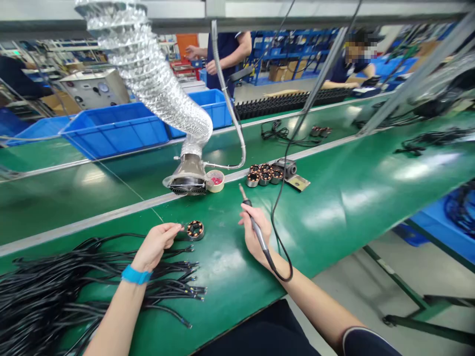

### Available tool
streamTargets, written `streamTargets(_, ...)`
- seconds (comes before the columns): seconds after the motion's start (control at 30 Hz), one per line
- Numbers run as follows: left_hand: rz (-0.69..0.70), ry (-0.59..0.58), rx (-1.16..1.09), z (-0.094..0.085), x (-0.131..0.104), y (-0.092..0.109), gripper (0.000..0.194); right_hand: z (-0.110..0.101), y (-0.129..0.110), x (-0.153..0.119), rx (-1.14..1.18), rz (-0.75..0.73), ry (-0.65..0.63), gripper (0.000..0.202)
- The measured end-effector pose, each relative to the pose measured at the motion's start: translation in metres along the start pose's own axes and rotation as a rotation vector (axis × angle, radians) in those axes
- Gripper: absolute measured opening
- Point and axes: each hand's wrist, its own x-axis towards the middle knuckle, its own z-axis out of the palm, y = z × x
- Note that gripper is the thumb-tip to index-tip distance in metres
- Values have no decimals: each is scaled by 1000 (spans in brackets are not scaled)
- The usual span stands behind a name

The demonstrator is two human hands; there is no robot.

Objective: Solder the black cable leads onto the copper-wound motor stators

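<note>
My left hand (158,242), with a blue band at the wrist, is closed in a pinch beside a ring-shaped motor stator (195,230) with copper windings. A thin solder wire (129,190) slants down from the upper left to these fingers; its tip is too small to make out. In my right hand (258,235) is a soldering iron (258,232), its tip pointing up and away, apart from the stator. Several more stators (264,175) stand grouped beyond it, by an iron stand (289,169). Black cables (55,287) with stripped ends lie under and around my left forearm.
A foil duct (156,74) ends in a fume hood (188,175) above the green bench (230,296), beside a tape roll (215,181) with red content. Blue bins (118,131) stand behind. The iron's cord (276,207) hangs near my right hand. Two co-workers stand across the line.
</note>
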Motion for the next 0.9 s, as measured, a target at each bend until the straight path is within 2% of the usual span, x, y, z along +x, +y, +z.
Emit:
streamTargets(0.17, -23, 36, -48, -20, 28, 23, 47, -23, 59, 35, -341, 30, 84, 29)
streamTargets(0.3, -9, 130, -126, -48, 51, 40, 34, -25, 101, 57, -532, 8, 33, 41)
streamTargets(0.43, -25, 292, -286, -75, 71, 37, 12, -26, 132, 69, -600, -45, -52, 54)
streamTargets(0.53, -17, 368, -366, -85, 76, 29, 17, -29, 142, 75, -622, -106, -148, 58)
streamTargets(0.6, 9, 448, -369, -85, 72, 26, 20, -30, 142, 77, -615, -139, -203, 55)
streamTargets(0.67, 104, 577, -362, -82, 61, 26, 19, -31, 141, 79, -595, -155, -232, 51)
streamTargets(0.77, 429, 770, -317, -74, 38, 29, 17, -31, 143, 83, -554, -157, -235, 47)
streamTargets(0.83, 543, 775, -196, -64, 19, 30, 29, -31, 147, 86, -601, -178, -236, 49)
streamTargets(0.9, 556, 697, 17, -48, 1, 27, 41, -32, 152, 89, -662, -225, -283, 50)
